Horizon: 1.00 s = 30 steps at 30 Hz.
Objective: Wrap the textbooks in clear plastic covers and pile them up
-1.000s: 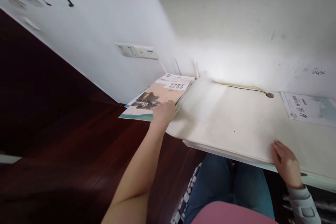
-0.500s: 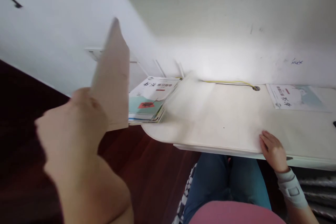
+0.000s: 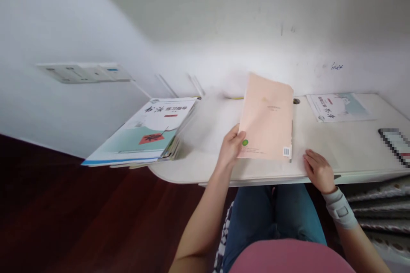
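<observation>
My left hand [image 3: 231, 146] grips a peach-coloured book [image 3: 269, 115] by its lower left corner, thumb on top. The book's plain cover, with a green round mark and a barcode, faces me as it is held over the white desk [image 3: 185, 168]. At the desk's front edge, to the right of the book, my right hand [image 3: 320, 171] lies with its fingers on the top, holding nothing. A wide grey wrist strap [image 3: 341, 209] wraps that wrist.
A stack of books [image 3: 153, 130] overhangs the desk's left end. Towards the back right lies a thin booklet [image 3: 339, 107], with a blurred-out, dark-edged object [image 3: 395, 145] at the far right. Behind the peach book is a cable hole [image 3: 296, 101]. A socket panel [image 3: 86, 72] is on the left wall.
My left hand has brought the peach book from the left, beyond the desk, to over its middle. My right hand stays at the front edge. The view has turned left.
</observation>
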Available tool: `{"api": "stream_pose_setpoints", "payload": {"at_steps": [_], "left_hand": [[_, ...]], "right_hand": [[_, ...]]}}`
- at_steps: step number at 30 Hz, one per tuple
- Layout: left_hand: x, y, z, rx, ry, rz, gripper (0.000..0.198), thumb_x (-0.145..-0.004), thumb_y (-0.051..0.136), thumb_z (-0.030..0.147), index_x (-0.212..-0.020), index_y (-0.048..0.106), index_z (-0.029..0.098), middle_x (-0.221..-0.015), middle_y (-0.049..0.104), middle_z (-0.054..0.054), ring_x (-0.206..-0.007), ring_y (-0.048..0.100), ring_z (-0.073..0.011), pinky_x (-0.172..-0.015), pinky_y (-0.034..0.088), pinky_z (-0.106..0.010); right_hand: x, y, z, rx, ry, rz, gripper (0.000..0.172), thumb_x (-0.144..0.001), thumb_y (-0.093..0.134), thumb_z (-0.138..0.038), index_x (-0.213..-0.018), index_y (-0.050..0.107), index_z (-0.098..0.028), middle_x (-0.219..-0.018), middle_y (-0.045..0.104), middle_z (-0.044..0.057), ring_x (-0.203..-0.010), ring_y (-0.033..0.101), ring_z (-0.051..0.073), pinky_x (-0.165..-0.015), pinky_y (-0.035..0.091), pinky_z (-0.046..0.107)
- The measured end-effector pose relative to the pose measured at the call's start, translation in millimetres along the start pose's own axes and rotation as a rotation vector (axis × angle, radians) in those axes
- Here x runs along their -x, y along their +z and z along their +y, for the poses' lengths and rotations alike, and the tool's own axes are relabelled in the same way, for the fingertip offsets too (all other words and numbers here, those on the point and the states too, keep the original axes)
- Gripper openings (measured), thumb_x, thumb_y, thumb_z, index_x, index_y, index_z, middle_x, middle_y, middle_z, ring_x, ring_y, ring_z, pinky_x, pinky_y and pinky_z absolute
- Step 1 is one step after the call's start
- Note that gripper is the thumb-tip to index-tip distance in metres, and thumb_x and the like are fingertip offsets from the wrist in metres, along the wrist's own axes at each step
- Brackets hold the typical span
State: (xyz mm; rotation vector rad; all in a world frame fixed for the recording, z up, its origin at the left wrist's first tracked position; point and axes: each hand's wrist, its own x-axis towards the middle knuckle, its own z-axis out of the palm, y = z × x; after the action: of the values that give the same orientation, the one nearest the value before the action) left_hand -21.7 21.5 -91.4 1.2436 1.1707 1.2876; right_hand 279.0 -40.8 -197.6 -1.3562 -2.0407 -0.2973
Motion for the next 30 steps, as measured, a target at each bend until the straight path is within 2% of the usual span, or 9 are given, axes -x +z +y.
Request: {"api": "stream_pose_setpoints", "payload": {"at_steps": [2, 5, 8, 11, 14, 17, 20, 25, 30], "left_hand": [[-2.3, 6.8, -23.8, 0.017, -0.106, -0.057, 0.049, -0.077, 0.050, 0.037, -0.119, 0.057, 0.012, -0.088, 0.069, -0.008, -0.075, 0.064, -0.0180, -0.069, 0.051, -0.031], [-2.4, 1.2, -46.7, -0.172, -0.209, -0.075, 0.044, -0.081, 0.043, 0.030, -0.119, 0.057, 0.012, -0.094, 0.069, -0.010, -0.086, 0.065, -0.0210, -0.076, 0.051, -0.035], [-1.5, -11.5, -57.3, -0.526, -0.127, -0.043, 0.041, -0.086, 0.036, 0.023, -0.121, 0.055, 0.014, -0.112, 0.066, -0.011, -0.105, 0.060, -0.0218, -0.091, 0.047, -0.038], [0.1, -21.1, -63.7, -0.919, 0.010, -0.059, 0.043, -0.089, 0.031, 0.018, -0.126, 0.051, 0.009, -0.124, 0.060, -0.017, -0.121, 0.052, -0.0250, -0.103, 0.040, -0.041], [3.7, -25.9, -68.6, -1.253, 0.070, -0.069, 0.047, -0.088, 0.029, 0.014, -0.130, 0.046, 0.001, -0.132, 0.054, -0.022, -0.137, 0.034, -0.0319, -0.112, 0.024, -0.051], [8.4, -30.6, -67.9, -1.446, 0.070, -0.030, 0.052, -0.088, 0.026, 0.013, -0.136, 0.042, 0.002, -0.136, 0.052, -0.021, -0.143, 0.015, -0.0372, -0.110, 0.008, -0.065], [13.0, -38.9, -63.5, -1.522, 0.013, 0.028, 0.055, -0.086, 0.030, 0.013, -0.140, 0.039, 0.004, -0.139, 0.050, -0.019, -0.144, 0.008, -0.0392, -0.108, 0.004, -0.069], [19.6, -52.9, -64.0, -1.501, -0.085, 0.125, 0.064, -0.082, 0.048, 0.021, -0.142, 0.035, 0.006, -0.141, 0.048, -0.020, -0.142, 0.013, -0.0414, -0.110, 0.011, -0.064], [17.0, -59.9, -70.5, -1.288, -0.123, 0.164, 0.054, -0.088, 0.038, 0.018, -0.141, 0.037, 0.009, -0.143, 0.046, -0.017, -0.141, 0.027, -0.0326, -0.111, 0.025, -0.052]], "right_hand": [[-0.5, -0.5, -0.7, 0.000, 0.003, -0.001, 0.025, -0.092, 0.046, -0.023, -0.103, 0.068, -0.018, -0.112, 0.069, 0.013, -0.109, 0.063, 0.024, -0.094, 0.050, 0.042], [-0.2, -0.5, -0.6, -0.004, 0.010, 0.002, 0.025, -0.092, 0.046, -0.023, -0.104, 0.068, -0.018, -0.112, 0.069, 0.013, -0.109, 0.063, 0.024, -0.093, 0.051, 0.042], [1.3, 0.6, 0.8, -0.011, 0.005, 0.007, 0.024, -0.091, 0.048, -0.023, -0.103, 0.068, -0.017, -0.112, 0.069, 0.013, -0.109, 0.063, 0.024, -0.093, 0.051, 0.041], [2.8, 1.2, 1.8, -0.023, 0.003, 0.010, 0.025, -0.091, 0.048, -0.023, -0.103, 0.069, -0.018, -0.113, 0.069, 0.012, -0.109, 0.063, 0.023, -0.094, 0.051, 0.040], [2.7, 0.2, 1.3, -0.028, 0.003, 0.004, 0.025, -0.091, 0.048, -0.023, -0.104, 0.069, -0.018, -0.112, 0.069, 0.012, -0.108, 0.063, 0.023, -0.093, 0.051, 0.040], [1.2, -1.1, 0.2, -0.033, 0.003, -0.001, 0.025, -0.091, 0.048, -0.022, -0.104, 0.069, -0.018, -0.112, 0.070, 0.012, -0.108, 0.063, 0.023, -0.093, 0.052, 0.040], [1.4, -0.6, 0.9, -0.035, 0.003, -0.006, 0.024, -0.090, 0.049, -0.022, -0.103, 0.068, -0.017, -0.112, 0.069, 0.012, -0.108, 0.064, 0.023, -0.092, 0.052, 0.040], [4.8, -2.9, 2.1, -0.028, -0.002, -0.018, 0.023, -0.091, 0.048, -0.021, -0.103, 0.067, -0.017, -0.113, 0.069, 0.012, -0.109, 0.062, 0.023, -0.094, 0.050, 0.038], [-22.8, -6.3, -17.6, 0.148, 0.053, -0.157, 0.025, -0.094, 0.044, -0.027, -0.093, 0.067, -0.017, -0.105, 0.070, 0.013, -0.098, 0.065, 0.024, -0.085, 0.049, 0.038]]}}
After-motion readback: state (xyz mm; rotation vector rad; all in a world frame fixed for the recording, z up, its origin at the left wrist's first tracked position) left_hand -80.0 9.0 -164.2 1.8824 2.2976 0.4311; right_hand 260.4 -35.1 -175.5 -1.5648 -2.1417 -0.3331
